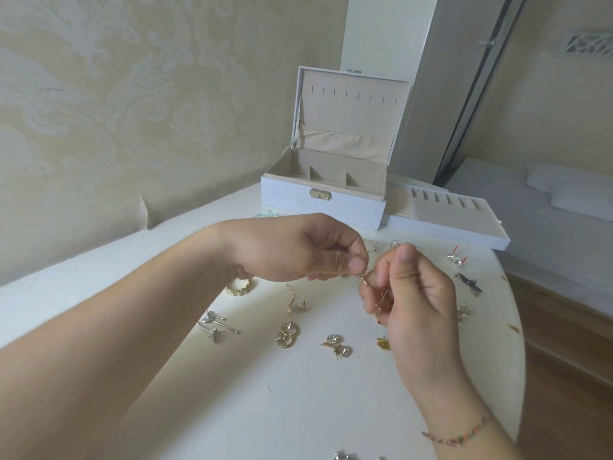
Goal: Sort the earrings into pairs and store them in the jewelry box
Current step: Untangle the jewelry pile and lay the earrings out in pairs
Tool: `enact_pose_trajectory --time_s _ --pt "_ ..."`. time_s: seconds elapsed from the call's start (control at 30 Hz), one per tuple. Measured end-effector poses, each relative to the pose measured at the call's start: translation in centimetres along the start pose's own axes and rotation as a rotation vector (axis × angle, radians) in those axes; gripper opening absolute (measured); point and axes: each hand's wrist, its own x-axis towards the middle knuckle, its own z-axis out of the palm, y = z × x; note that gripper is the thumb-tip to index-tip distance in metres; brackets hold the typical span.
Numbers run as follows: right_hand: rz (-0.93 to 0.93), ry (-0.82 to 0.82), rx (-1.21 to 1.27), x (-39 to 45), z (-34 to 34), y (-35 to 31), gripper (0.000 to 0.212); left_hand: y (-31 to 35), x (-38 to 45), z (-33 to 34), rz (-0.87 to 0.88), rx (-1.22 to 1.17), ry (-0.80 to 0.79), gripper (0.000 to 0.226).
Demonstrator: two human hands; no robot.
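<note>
Gold chain earring (381,295) hangs pinched between both hands in front of the open white jewelry box (323,200): left hand (298,250) grips its hook, right hand (414,293) curls around the chain. Loose earrings (287,333) lie below.

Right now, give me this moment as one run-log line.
step: pairing | left hand: pinches gold chain earring | right hand: holds same earring | jewelry box: open, no earrings visible inside | table: other earrings loose
</note>
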Motion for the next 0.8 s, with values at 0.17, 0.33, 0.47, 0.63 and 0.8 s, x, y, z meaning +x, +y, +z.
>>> enact_pose_trajectory --time_s 0.17,0.33,0.47,0.63,0.8 --pt "-0.041 -0.017 -0.037 -0.1 0.0 0.0 0.044 -0.1 0.0 0.0 -0.023 0.015 0.011 0.025" --pt "0.003 -0.018 0.008 -0.1 -0.2 -0.2 0.047 -0.3 0.0 -0.2 -0.070 0.082 0.023 0.015" --pt "0.046 0.069 0.042 0.4 -1.0 -1.0 0.048 -1.3 0.6 0.2 -0.206 0.491 0.058 0.011" --pt "0.150 0.050 -0.138 1.6 -5.1 -3.1 0.043 -1.8 0.6 0.7 -0.291 0.687 -0.009 0.009" --pt "0.172 -0.195 -0.698 0.8 -9.9 -3.1 0.028 -2.4 0.6 0.7 -0.308 0.726 -0.047 0.007"
